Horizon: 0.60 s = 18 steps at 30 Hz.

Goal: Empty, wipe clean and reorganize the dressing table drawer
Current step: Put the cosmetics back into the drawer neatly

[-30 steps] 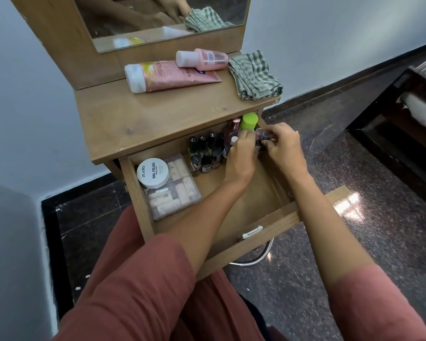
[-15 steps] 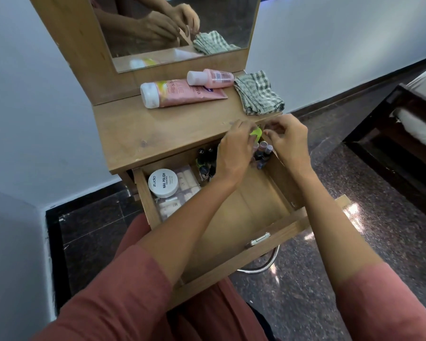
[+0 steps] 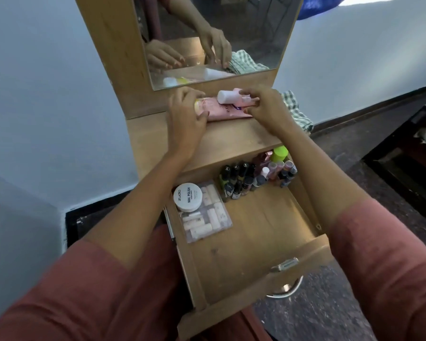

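Observation:
The wooden drawer (image 3: 258, 244) stands pulled out below the tabletop (image 3: 229, 141). At its back stand several small nail polish bottles (image 3: 239, 179) and a green-capped bottle (image 3: 280, 153). At its left lies a clear pouch of small tubes (image 3: 207, 215) with a white round jar (image 3: 188, 196) on it. On the tabletop, my left hand (image 3: 186, 116) grips the cap end of a large pink tube (image 3: 221, 110). My right hand (image 3: 266, 108) holds a small pink bottle with a white cap (image 3: 231, 97) lying on that tube.
A green checked cloth (image 3: 296, 109) lies at the tabletop's right end, behind my right hand. A mirror (image 3: 214, 38) rises at the back. A white wall is on the left, dark stone floor on the right, a chrome stool ring (image 3: 284, 290) under the drawer.
Both hands left the bottles at the back of the drawer and moved up onto the tabletop, where they now hold the pink tube and the small pink bottle.

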Motion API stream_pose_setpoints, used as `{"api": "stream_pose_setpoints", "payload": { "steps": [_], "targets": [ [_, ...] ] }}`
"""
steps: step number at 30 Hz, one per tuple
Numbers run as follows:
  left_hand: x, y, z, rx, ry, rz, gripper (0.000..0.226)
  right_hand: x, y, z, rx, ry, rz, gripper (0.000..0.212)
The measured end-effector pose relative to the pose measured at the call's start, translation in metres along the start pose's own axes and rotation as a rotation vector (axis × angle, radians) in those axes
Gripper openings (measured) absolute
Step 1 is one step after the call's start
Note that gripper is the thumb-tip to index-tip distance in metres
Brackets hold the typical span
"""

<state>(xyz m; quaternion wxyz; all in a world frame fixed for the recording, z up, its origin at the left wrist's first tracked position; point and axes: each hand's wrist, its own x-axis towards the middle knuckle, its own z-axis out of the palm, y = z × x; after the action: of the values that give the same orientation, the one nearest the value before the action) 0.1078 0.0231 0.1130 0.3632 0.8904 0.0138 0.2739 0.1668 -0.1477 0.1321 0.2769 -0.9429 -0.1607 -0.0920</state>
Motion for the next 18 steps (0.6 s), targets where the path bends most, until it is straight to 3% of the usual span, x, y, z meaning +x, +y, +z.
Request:
{"api": "stream_pose_setpoints", "payload": {
  "steps": [8,18],
  "targets": [
    [0.021,-0.036,-0.011,-0.093,-0.181,-0.211,0.059,0.036,-0.003,0.003,-0.140,-0.140,-0.080,0.037],
    [0.023,-0.052,-0.024,-0.212,-0.215,-0.223,0.052,0.040,-0.004,0.008,-0.147,-0.144,-0.137,0.038]
  ]
}}
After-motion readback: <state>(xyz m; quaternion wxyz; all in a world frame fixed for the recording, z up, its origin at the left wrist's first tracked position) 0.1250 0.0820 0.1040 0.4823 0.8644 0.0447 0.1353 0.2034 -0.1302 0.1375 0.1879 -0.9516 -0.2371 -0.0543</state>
